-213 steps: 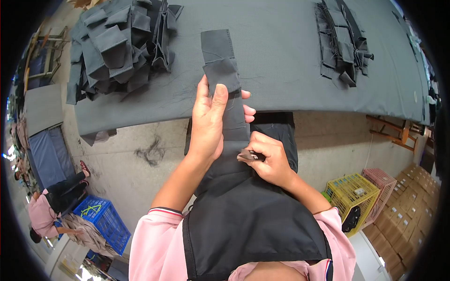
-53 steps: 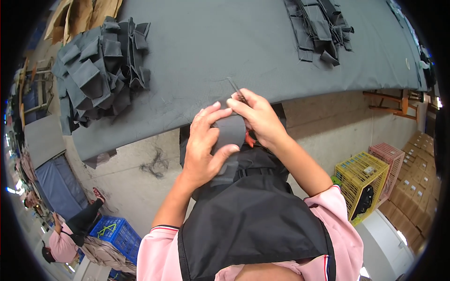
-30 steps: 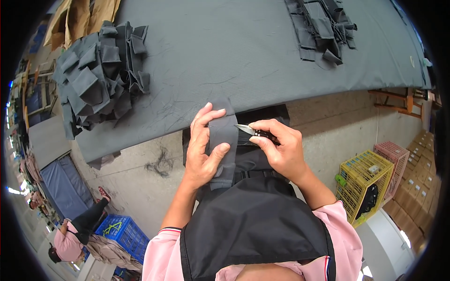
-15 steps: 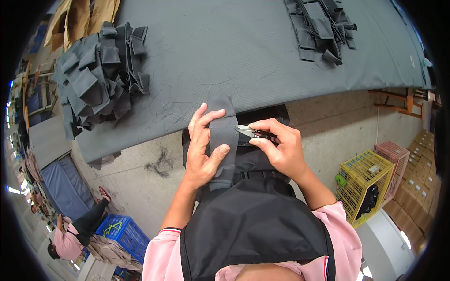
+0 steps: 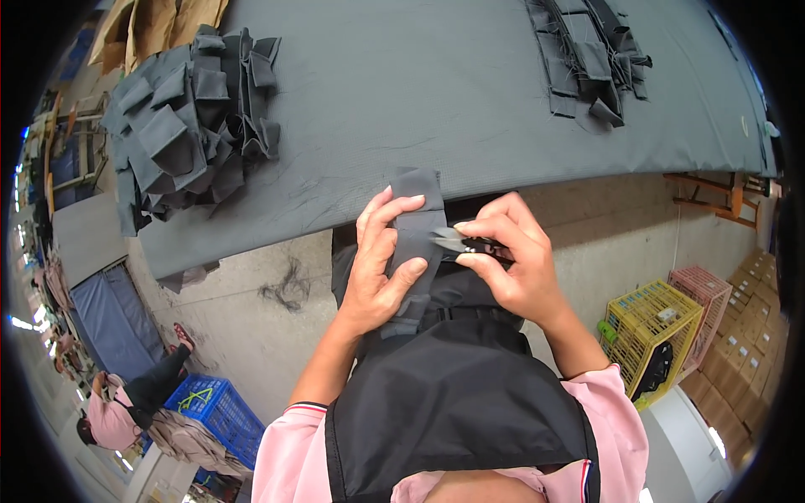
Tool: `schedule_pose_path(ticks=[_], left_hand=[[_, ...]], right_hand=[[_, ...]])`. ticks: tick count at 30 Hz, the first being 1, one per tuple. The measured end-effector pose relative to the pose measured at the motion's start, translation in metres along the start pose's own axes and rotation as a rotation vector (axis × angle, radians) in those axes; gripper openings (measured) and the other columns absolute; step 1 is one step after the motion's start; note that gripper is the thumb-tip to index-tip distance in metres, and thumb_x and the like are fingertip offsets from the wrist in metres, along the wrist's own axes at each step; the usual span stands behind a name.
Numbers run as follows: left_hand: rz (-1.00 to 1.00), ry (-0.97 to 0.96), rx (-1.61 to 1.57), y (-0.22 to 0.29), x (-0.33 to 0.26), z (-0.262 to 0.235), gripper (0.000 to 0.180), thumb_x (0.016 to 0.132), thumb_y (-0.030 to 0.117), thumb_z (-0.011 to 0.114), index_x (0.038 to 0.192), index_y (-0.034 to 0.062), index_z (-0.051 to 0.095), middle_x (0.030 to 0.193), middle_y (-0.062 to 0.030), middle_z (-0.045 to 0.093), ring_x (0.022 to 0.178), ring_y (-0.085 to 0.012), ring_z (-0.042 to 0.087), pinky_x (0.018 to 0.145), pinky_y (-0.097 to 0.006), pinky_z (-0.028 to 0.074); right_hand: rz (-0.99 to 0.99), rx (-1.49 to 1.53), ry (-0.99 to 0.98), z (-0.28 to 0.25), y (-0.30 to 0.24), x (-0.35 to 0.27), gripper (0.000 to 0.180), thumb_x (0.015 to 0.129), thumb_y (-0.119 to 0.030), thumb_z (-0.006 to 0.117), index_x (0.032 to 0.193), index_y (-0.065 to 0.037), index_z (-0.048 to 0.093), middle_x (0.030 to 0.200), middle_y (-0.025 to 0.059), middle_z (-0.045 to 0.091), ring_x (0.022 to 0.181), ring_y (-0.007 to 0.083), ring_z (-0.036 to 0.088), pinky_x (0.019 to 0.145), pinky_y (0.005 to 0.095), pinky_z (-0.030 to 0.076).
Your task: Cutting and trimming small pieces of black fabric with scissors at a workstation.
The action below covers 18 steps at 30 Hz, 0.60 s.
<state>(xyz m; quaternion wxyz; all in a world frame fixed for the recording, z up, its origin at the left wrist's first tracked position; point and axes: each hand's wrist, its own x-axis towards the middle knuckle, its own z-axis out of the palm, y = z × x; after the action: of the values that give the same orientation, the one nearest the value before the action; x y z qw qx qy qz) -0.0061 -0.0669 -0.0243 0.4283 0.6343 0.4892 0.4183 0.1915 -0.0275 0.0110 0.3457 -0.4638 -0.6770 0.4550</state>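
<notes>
Grey cloth covers your counter [image 5: 470, 92], with a heap of folded fabric pieces [image 5: 189, 126] at its left and a smaller stack [image 5: 587, 54] at its far right. Concrete floor lies below (crates to your right, another person lower left). The strip's lower end is hidden behind your palm. Your left hand [image 5: 381, 268] grips the grey fabric strip [image 5: 417, 222] upright at the counter's edge; your right hand [image 5: 511, 264] pinches small thread snips [image 5: 461, 245], their tip touching the strip's right edge.
</notes>
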Motion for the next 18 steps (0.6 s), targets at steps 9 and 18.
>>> schedule_pose_path(ticks=[9, 18], left_hand=[[0.008, -0.044, 0.036, 0.003, 0.001, -0.002, 0.025, 0.082, 0.02, 0.065, 0.088, -0.0011, 0.052, 0.133, -0.014, 0.046, 0.131, -0.0398, 0.028, 0.106, -0.048, 0.023], [-0.027, 0.019, -0.006, 0.003, 0.002, -0.003, 0.023, 0.08, 0.018, 0.066, 0.088, -0.0014, 0.055, 0.131, -0.0132, 0.048, 0.128, -0.0375, 0.032, 0.106, -0.047, 0.025]], right_hand=[[-0.011, 0.054, -0.122, 0.008, 0.007, 0.014, 0.02, 0.072, -0.005, 0.072, 0.088, 0.001, 0.061, 0.081, 0.0071, 0.049, 0.067, 0.0179, 0.058, 0.058, 0.0284, 0.05], [0.081, 0.096, -0.102, 0.01, 0.014, 0.007, 0.021, 0.073, -0.001, 0.071, 0.091, 0.0, 0.061, 0.082, 0.0039, 0.049, 0.071, 0.0117, 0.056, 0.062, 0.0236, 0.048]])
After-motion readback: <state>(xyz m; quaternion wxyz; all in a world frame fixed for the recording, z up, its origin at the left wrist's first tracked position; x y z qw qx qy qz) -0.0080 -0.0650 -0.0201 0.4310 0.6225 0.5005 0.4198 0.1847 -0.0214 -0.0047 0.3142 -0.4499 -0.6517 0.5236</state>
